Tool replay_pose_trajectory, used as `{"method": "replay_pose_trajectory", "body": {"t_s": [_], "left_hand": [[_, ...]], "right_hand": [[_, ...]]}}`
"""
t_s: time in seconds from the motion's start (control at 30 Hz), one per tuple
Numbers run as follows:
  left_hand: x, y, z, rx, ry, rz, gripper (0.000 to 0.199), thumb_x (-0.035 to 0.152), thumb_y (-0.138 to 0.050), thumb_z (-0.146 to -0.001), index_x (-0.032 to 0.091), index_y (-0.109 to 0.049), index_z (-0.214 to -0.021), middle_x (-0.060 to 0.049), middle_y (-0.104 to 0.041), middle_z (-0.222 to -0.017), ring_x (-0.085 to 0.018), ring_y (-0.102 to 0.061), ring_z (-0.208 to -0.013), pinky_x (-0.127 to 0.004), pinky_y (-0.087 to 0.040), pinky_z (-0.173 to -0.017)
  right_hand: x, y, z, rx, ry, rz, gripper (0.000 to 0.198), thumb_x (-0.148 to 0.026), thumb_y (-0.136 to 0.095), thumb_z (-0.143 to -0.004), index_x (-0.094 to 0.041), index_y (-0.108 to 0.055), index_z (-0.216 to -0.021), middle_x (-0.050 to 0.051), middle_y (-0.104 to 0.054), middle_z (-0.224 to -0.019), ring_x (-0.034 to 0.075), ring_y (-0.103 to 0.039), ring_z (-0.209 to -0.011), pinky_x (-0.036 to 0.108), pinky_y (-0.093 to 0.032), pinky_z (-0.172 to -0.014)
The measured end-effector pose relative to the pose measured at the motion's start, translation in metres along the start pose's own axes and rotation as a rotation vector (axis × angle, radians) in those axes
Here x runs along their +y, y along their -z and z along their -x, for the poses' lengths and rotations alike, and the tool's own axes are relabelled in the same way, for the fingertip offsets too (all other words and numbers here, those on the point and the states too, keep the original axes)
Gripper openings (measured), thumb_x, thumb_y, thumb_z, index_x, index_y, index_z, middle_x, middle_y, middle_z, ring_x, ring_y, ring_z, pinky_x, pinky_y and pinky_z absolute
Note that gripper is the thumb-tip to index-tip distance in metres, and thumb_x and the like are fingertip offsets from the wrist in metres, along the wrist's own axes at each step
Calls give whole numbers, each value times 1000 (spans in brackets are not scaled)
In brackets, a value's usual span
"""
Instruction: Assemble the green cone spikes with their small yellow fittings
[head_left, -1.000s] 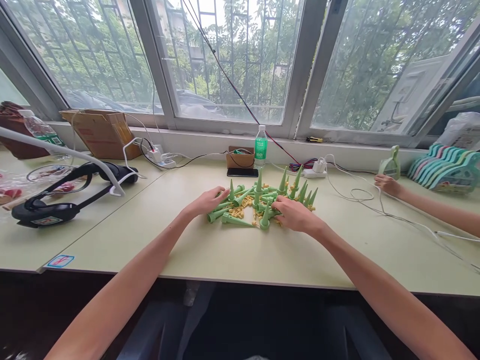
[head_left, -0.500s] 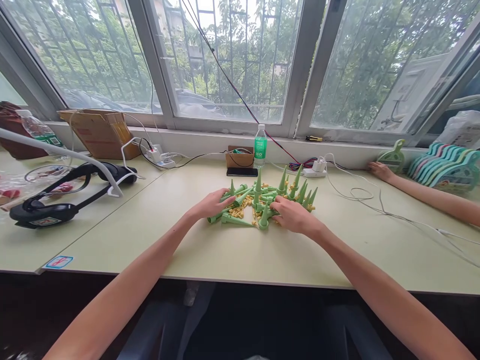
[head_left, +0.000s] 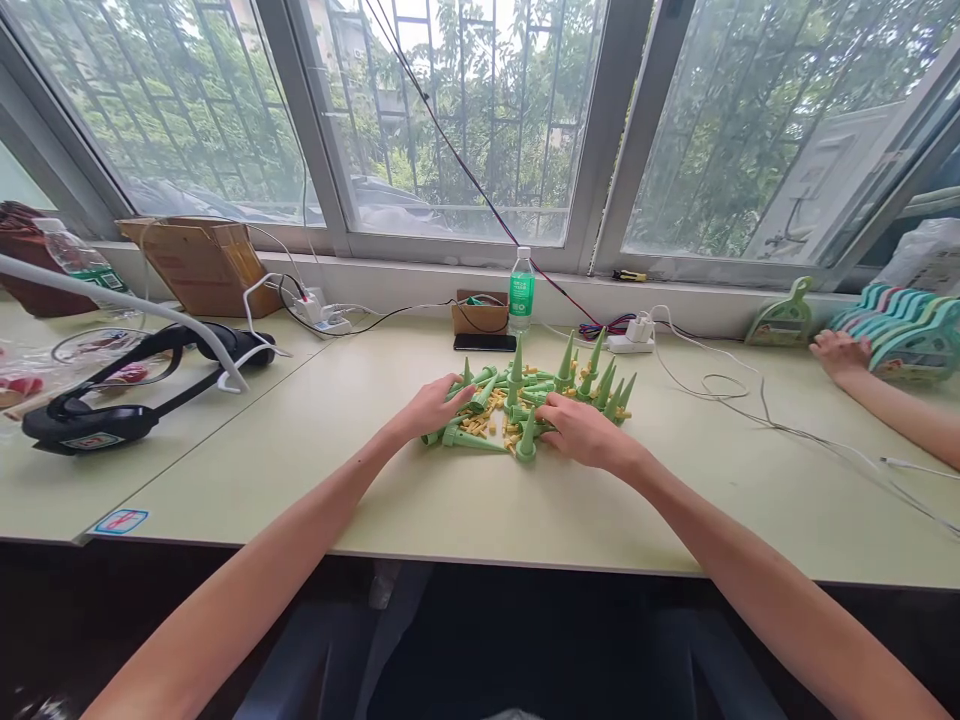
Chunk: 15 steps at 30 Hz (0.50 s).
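Note:
A pile of green plastic watering spikes (head_left: 474, 437) and small yellow valve-like pieces (head_left: 491, 412) lies on the table in front of me. Several spikes stand point-up, among them a tall one (head_left: 515, 375) and a short one (head_left: 526, 438) at the front. My left hand (head_left: 429, 410) rests against the pile's left side, thumb and fingers apart, touching spikes there. At the right front, my right hand (head_left: 581, 430) reaches into the pile beside the short upright spike, with thumb and index finger apart. Some fingertips of both hands are hidden among the pieces.
Behind the pile are a black phone (head_left: 484, 343), a small cardboard box (head_left: 480, 318) and a water bottle (head_left: 522, 290). A black headset (head_left: 97, 428) lies left. White cables (head_left: 757, 405) run across the right, where another person's hand (head_left: 844, 358) touches teal handled pieces (head_left: 911, 330).
The other person's hand has moved right, from the single green handled piece to the teal stack. My hands have barely shifted, and the pile looks nearly the same.

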<state>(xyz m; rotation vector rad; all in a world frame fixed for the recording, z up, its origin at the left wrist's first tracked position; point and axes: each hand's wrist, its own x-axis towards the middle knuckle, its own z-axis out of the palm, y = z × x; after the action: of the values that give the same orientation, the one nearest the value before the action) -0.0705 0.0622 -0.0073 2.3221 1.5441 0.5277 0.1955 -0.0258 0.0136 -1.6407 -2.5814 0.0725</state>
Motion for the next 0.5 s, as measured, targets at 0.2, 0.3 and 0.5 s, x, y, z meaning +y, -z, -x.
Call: {"method": "replay_pose_trajectory", "body": {"t_s": [0.2, 0.3, 0.5], "left_hand": [[2, 1, 1, -4, 2, -3, 65, 65, -30, -95, 16, -56, -129, -13, -65, -127, -29, -60, -115, -35, -47, -95], [2, 0, 1, -2, 1, -3, 65, 64, -30, -95, 15, -55, -130, -14, -64, -127, -30, -60, -117, -35, -47, -96], [3, 0, 1, 1, 1, -11, 64, 64, -30, -95, 15, -56, -128, -14, -65, -127, -30, -60, -117, -35, -47, -96]], "right_hand": [[-3, 1, 3, 28, -21, 21, 17, -23, -57, -94, -16, -63, -109, 11, -58, -111, 23, -65, -86, 31, -45, -71], [-1, 0, 3, 62, -34, 18, 31, -26, -60, -93, -16, -59, -123, 13, -56, -125, 24, -66, -91, 33, -47, -72], [3, -1, -1, 28, -23, -29, 30, -26, -60, -94, -16, -60, -123, 13, -62, -118, 29, -63, -109, 36, -48, -83]]}}
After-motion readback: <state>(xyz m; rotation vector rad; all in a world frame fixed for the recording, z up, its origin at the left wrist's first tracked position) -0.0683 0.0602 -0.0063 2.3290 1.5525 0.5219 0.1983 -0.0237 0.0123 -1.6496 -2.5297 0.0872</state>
